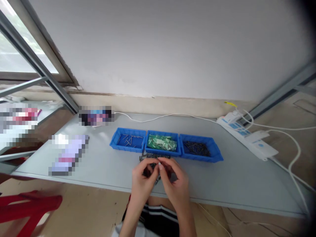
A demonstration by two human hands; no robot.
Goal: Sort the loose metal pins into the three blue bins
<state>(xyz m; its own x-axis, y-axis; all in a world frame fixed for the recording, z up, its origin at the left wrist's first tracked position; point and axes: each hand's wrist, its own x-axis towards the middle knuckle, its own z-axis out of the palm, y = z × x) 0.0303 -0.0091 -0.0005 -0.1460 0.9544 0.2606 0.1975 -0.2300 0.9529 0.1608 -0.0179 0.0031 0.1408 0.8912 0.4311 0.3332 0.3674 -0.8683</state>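
Left hand [145, 175] and right hand [174, 177] closed, I pinch a tiny whitish piece [159, 163] near the front edge of the tabletop [106, 169], where a loose grip could drop it among the piled metal pins [148, 155].

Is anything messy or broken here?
Yes, a bit. Some small dark pieces lie loose on the table, just in front of the middle blue tray, instead of inside it; that may be on purpose. The wall also looks rough and chipped along its edge beside the window.
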